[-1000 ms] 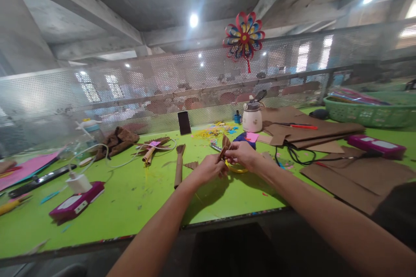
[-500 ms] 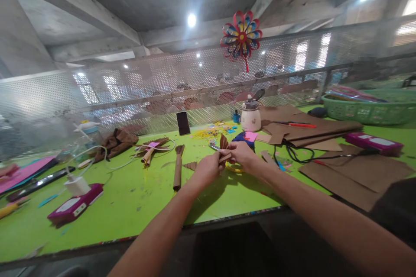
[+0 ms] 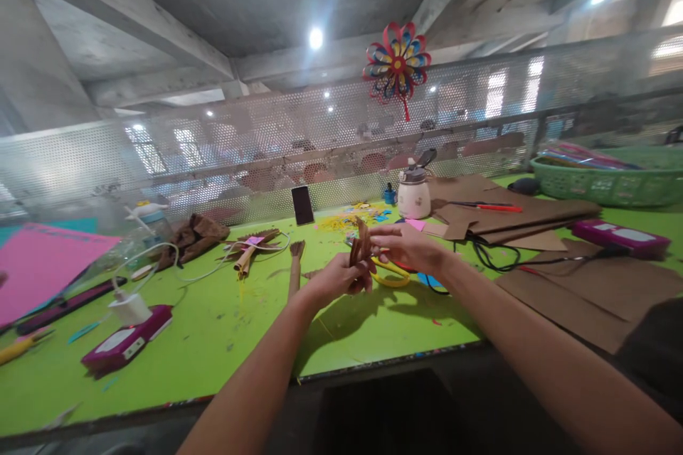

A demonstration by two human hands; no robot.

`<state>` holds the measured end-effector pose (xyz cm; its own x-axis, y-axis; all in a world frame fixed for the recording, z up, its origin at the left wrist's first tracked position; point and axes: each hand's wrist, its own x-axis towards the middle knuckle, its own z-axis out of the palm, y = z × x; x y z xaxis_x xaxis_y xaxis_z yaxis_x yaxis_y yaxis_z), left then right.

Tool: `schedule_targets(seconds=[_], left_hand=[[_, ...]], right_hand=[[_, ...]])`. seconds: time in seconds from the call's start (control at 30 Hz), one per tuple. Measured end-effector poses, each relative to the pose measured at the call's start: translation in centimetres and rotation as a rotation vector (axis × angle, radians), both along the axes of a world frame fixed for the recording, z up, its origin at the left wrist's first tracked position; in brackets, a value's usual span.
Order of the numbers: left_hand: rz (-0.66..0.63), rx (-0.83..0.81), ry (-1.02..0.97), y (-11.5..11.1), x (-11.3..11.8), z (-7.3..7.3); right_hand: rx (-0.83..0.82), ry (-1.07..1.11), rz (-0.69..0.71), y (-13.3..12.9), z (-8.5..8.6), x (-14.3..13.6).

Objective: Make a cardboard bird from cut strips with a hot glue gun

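In front of me, above the table, my left hand (image 3: 341, 276) is closed around a small folded piece of brown paper (image 3: 361, 245), whose pleats stand up from the fingers. From the right, my right hand (image 3: 408, 247) reaches the same piece, its fingertips on the upper edge. Yellow-handled scissors (image 3: 393, 280) lie just under and behind the hands, partly covered. A rolled brown paper stick with a fringed end (image 3: 296, 266) rests left of my left hand. Farther left is a brown paper bundle with a pink patch (image 3: 250, 245).
A phone (image 3: 302, 205) leans against the mesh screen. Yellow and blue scraps (image 3: 355, 217) lie ahead, beside a white bottle (image 3: 415, 195). Brown paper sheets (image 3: 517, 213), a green basket (image 3: 613, 181) and a purple box (image 3: 622, 238) stand right. A charger cable and pink sheet (image 3: 48, 270) are left.
The brown paper piece has turned more upright between my hands. My right hand has shifted slightly right, uncovering more of the scissors. The pink sheet at far left has been lifted.
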<state>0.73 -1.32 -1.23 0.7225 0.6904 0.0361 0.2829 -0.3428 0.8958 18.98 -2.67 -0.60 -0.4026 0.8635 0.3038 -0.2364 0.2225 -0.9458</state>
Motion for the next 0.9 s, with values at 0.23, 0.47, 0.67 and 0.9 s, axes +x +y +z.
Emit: schedule_targets(seconds=[0.23,0.47,0.67,0.9], left_hand=[[0.044,0.309,0.238,0.5,0.3,-1.2],[0.274,0.602,0.455,-0.7,0.9,-0.3],[0.250,0.544,0.432,-0.2,0.7,-0.5],[0.177,0.374,0.258,0.9,0.4,-1.3]], right_hand=[[0.041,-0.241,-0.326,0.5,-0.3,-0.3],[0.005,-0.176,-0.538,1.3,-1.0,-0.9],[-0.040,-0.015,-0.544,1.6,-0.9,-0.4],[-0.132,0.106,-0.593,2.1,-0.8,0.5]])
